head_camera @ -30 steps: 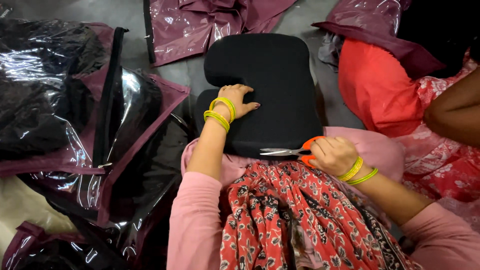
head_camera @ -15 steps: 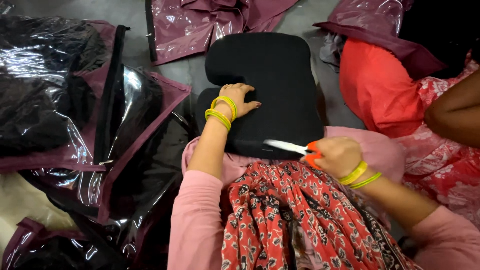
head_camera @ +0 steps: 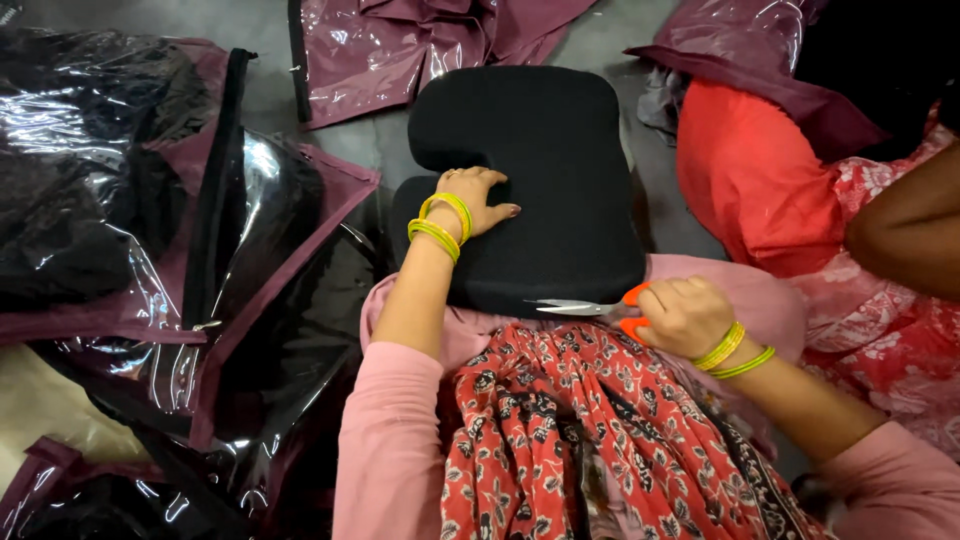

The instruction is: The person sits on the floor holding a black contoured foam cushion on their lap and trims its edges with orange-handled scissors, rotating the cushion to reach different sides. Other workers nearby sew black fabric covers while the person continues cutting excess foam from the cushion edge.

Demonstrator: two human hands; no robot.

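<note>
Cushion (head_camera: 540,180), black and likely soft, light foam, lies across your lap; your left hand (head_camera: 478,200) presses flat on it, fingers released, right hand (head_camera: 685,315) clenched on orange-handled scissors (head_camera: 590,307) at its near edge.

Scissors (head_camera: 585,306): handles mostly covered by the right hand (head_camera: 685,317); blade tips run against the black cushion (head_camera: 540,190), whose near edge sits hidden behind them. Second person's arm (head_camera: 905,235) cut by right frame edge. Contents of plastic bags (head_camera: 130,200) unreadable through glare.
</note>
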